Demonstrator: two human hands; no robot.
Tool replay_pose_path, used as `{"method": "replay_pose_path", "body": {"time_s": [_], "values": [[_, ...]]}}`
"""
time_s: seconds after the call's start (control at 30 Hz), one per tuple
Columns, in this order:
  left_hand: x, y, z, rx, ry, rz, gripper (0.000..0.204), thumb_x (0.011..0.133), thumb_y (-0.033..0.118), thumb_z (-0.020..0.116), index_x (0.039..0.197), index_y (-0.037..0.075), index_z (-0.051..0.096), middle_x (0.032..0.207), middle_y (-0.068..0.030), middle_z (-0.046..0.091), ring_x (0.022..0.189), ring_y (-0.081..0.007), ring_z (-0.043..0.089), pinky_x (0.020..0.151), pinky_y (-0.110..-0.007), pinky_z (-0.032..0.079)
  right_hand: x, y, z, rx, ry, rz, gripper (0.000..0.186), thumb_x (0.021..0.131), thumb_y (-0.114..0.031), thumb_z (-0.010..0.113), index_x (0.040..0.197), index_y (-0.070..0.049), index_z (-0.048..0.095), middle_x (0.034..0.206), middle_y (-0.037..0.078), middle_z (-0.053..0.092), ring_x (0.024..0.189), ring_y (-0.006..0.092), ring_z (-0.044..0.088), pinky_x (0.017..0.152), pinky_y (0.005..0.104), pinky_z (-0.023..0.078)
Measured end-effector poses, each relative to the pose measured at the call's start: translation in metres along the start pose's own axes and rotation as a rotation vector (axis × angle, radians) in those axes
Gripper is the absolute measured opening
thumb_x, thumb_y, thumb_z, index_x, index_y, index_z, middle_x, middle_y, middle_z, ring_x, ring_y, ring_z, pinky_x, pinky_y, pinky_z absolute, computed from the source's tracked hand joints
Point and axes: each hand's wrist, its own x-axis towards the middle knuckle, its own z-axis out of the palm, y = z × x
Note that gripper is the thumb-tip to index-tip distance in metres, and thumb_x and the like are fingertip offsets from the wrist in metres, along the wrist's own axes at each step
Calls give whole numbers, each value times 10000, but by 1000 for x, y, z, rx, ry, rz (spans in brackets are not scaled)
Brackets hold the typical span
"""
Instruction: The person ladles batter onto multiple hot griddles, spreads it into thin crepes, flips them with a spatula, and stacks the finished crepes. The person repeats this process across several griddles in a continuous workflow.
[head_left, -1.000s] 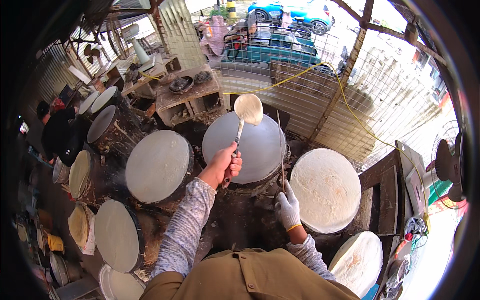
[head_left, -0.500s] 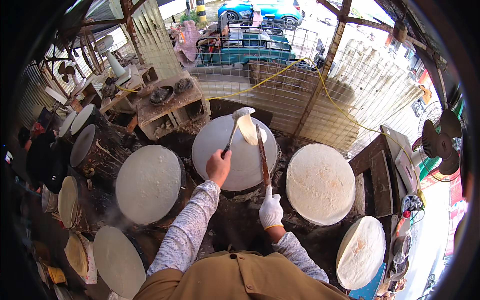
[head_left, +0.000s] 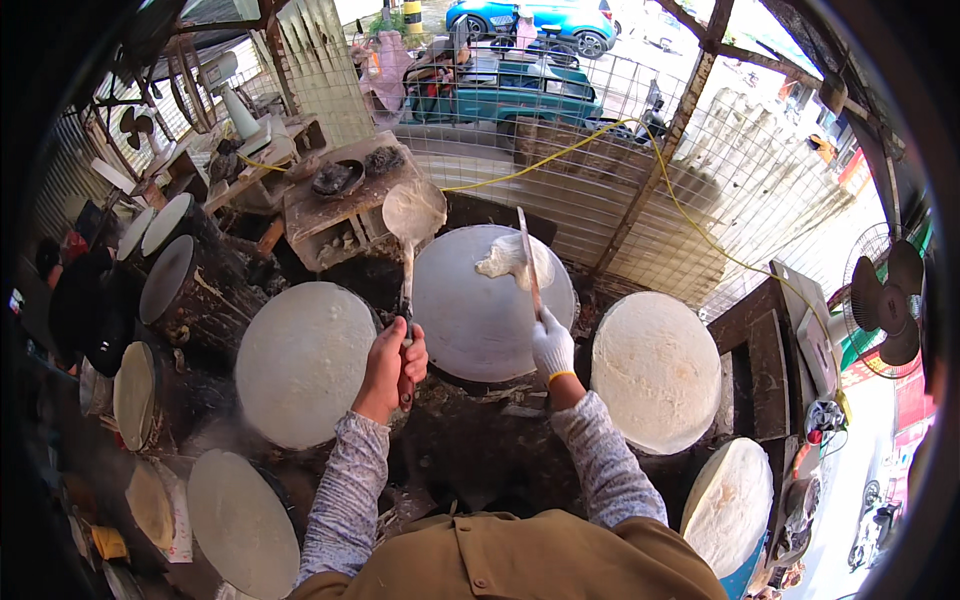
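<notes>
My bare left hand (head_left: pixel 390 368) is closed round the dark handle of a ladle (head_left: pixel 413 213), whose batter-smeared bowl is raised over the left rim of the middle round griddle (head_left: pixel 460 320). In a white knit glove, my right hand (head_left: pixel 551 346) grips a long flat scraper (head_left: pixel 530 262), held over the griddle's right part. A heap of pale batter (head_left: pixel 508 260) lies on the far half of the griddle, against the scraper's left side. The rest of that griddle's surface looks bare and greyish.
Round griddles covered with pale flatbread stand left (head_left: pixel 305 365) and right (head_left: pixel 656 372), with another at the lower right (head_left: pixel 728 508). A blocky stand (head_left: pixel 345 205) holds a dark pan. A fan (head_left: pixel 886 303) is at far right; wire mesh fencing (head_left: pixel 600 170) stands behind.
The ladle has swung left and tipped away from the griddle after pouring. The batter now sits as a heap on the griddle. My right hand and scraper have shifted slightly farther away.
</notes>
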Motion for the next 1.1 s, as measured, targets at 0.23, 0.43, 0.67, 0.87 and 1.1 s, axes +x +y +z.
{"method": "replay_pose_path", "body": {"time_s": [0.23, 0.43, 0.67, 0.87, 1.1], "values": [[-40, -46, -31, -531, -213, -261, 404, 1038, 472, 416, 992, 80, 499, 628, 51, 368, 462, -57, 349, 443, -223, 325, -80, -4, -3, -144, -16, 44, 418, 938, -222, 516, 1325, -73, 572, 818, 304, 649, 768, 461, 652, 694, 534, 503], [-68, -12, 13, -679, -640, -39, 440, 1042, 505, 367, 930, 91, 467, 609, 59, 377, 459, -61, 347, 451, -223, 349, -23, -34, 26, -44, -41, -64, 388, 941, -220, 499, 1269, -44, 607, 945, 297, 662, 894, 453, 650, 800, 491, 507], [-90, 4, 14, -294, -458, -194, 465, 1015, 534, 428, 824, 110, 443, 562, 45, 319, 447, -70, 302, 423, -238, 276, -43, 1, -9, -105, -34, -16, 405, 931, -231, 533, 1275, -34, 615, 1027, 268, 681, 991, 385, 677, 871, 427, 520], [-87, -7, 17, -367, -297, -259, 445, 1030, 497, 420, 816, 107, 436, 561, 51, 299, 428, -65, 269, 398, -237, 236, -20, -40, 11, 30, -183, -34, 367, 925, -229, 561, 1223, -35, 653, 1039, 253, 690, 998, 352, 691, 886, 374, 516], [-91, -20, 4, -434, -219, -240, 440, 1031, 485, 419, 812, 104, 441, 566, 50, 306, 433, -68, 283, 398, -245, 254, -4, -4, -13, 25, -215, 18, 387, 907, -251, 609, 1212, -19, 660, 1071, 217, 710, 1030, 272, 697, 905, 337, 511]]}}
